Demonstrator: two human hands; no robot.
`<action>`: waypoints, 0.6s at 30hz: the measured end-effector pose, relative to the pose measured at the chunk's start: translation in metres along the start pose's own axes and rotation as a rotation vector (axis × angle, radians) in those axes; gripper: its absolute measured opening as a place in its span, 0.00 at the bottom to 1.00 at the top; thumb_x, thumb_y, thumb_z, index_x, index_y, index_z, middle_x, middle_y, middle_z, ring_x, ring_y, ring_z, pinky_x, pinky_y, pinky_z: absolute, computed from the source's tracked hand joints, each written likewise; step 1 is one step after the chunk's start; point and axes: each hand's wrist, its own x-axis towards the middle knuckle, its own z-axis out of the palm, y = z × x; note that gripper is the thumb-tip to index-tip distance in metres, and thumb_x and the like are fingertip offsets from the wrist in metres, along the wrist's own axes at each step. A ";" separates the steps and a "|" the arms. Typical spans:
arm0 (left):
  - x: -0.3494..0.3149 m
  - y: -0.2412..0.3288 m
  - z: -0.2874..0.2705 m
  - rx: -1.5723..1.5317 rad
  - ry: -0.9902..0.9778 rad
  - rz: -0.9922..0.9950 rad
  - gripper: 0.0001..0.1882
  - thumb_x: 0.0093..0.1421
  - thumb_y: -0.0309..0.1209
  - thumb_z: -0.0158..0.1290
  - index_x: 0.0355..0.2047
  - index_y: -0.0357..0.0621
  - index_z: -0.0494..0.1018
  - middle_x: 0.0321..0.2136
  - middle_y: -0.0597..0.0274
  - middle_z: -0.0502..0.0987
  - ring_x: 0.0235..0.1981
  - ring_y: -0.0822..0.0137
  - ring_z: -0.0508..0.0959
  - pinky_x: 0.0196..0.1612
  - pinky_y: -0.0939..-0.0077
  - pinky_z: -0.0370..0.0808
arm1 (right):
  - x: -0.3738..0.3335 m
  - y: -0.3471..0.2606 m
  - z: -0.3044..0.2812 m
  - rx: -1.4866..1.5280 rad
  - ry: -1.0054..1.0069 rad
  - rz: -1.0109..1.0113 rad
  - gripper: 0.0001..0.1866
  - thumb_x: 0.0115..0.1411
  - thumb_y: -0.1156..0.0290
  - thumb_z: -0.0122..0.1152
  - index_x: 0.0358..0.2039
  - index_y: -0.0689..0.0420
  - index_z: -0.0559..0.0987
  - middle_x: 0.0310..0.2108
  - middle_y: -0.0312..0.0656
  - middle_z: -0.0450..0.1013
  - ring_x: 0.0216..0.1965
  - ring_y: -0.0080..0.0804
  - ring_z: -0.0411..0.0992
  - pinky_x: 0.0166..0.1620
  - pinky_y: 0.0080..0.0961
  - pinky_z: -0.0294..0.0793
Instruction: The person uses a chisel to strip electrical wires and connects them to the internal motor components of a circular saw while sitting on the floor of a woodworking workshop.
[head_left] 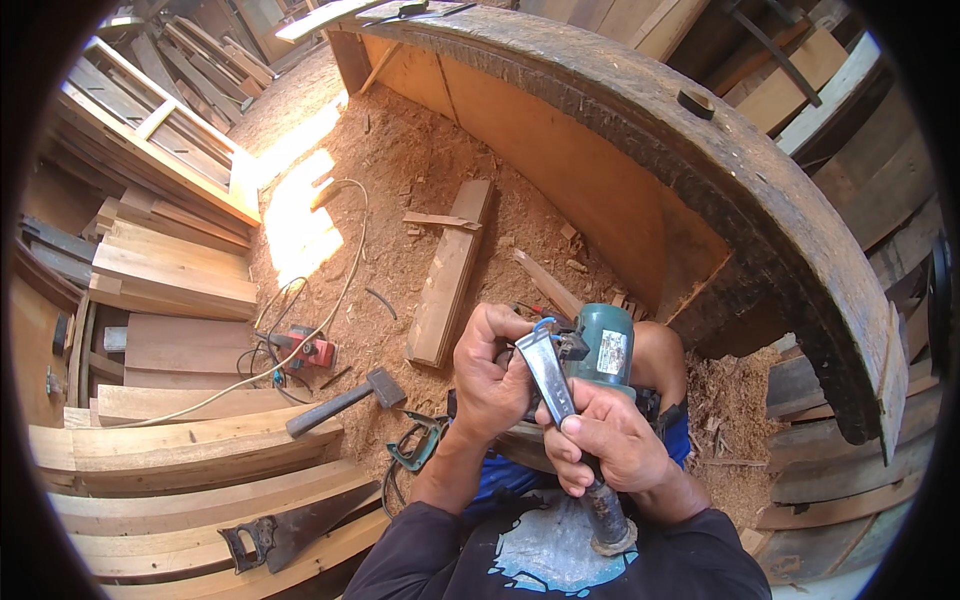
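Observation:
My right hand [610, 440] is wrapped round a chisel [545, 368], whose broad steel blade slants up and left while its dark handle runs back toward my chest. Left of the blade, my left hand [495, 370] is closed in a pinch. A short blue wire [545, 323] curves out by its fingertips, at the blade's tip; the pinched part is hidden. Just beyond the chisel, a green cylindrical motor housing [603, 345] with a pale label rests near my bent knee, partly covered by my hands.
A large curved wooden piece [740, 190] arches across the far and right side. Shavings cover the ground around a thick plank [450, 275]. At left lie a hammer [345, 402], a handsaw [290, 535], a red power tool [306, 347] with cords, and stacked boards [190, 440].

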 end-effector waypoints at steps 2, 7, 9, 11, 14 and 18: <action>-0.001 -0.002 -0.001 0.054 -0.009 0.049 0.06 0.66 0.25 0.52 0.39 0.37 0.68 0.31 0.63 0.71 0.32 0.77 0.71 0.37 0.84 0.70 | -0.001 0.001 0.000 0.001 -0.006 -0.003 0.14 0.71 0.68 0.47 0.51 0.63 0.66 0.27 0.35 0.65 0.19 0.19 0.65 0.24 0.20 0.71; 0.000 0.007 0.009 -0.059 0.003 -0.039 0.03 0.67 0.22 0.49 0.39 0.37 0.67 0.32 0.62 0.71 0.32 0.77 0.71 0.36 0.83 0.70 | -0.003 0.004 -0.003 0.065 0.009 -0.040 0.14 0.70 0.68 0.48 0.51 0.63 0.66 0.26 0.36 0.65 0.19 0.20 0.65 0.23 0.21 0.71; 0.000 0.007 0.009 -0.068 -0.008 -0.020 0.03 0.67 0.21 0.49 0.39 0.37 0.67 0.32 0.62 0.71 0.32 0.77 0.71 0.36 0.83 0.70 | -0.004 0.006 -0.004 0.079 0.006 -0.044 0.13 0.70 0.69 0.48 0.51 0.63 0.66 0.26 0.36 0.65 0.19 0.20 0.65 0.23 0.21 0.71; 0.001 0.007 0.009 -0.078 -0.019 -0.002 0.03 0.67 0.21 0.49 0.39 0.37 0.66 0.32 0.61 0.71 0.32 0.77 0.71 0.37 0.83 0.70 | -0.005 0.007 -0.005 0.092 0.005 -0.049 0.13 0.70 0.69 0.48 0.50 0.63 0.66 0.26 0.36 0.65 0.19 0.20 0.65 0.23 0.21 0.71; 0.000 0.006 0.008 -0.083 -0.035 -0.008 0.03 0.67 0.21 0.49 0.39 0.37 0.66 0.33 0.61 0.71 0.32 0.77 0.71 0.37 0.83 0.70 | -0.006 0.006 -0.006 0.101 0.006 -0.045 0.13 0.70 0.69 0.48 0.50 0.63 0.66 0.26 0.36 0.65 0.19 0.20 0.65 0.23 0.21 0.71; 0.001 0.006 0.008 -0.105 -0.020 0.018 0.03 0.67 0.21 0.49 0.39 0.38 0.66 0.31 0.62 0.71 0.31 0.78 0.70 0.35 0.84 0.69 | -0.005 0.004 -0.004 0.075 0.013 -0.039 0.13 0.70 0.68 0.48 0.50 0.63 0.67 0.26 0.35 0.64 0.18 0.19 0.65 0.23 0.21 0.71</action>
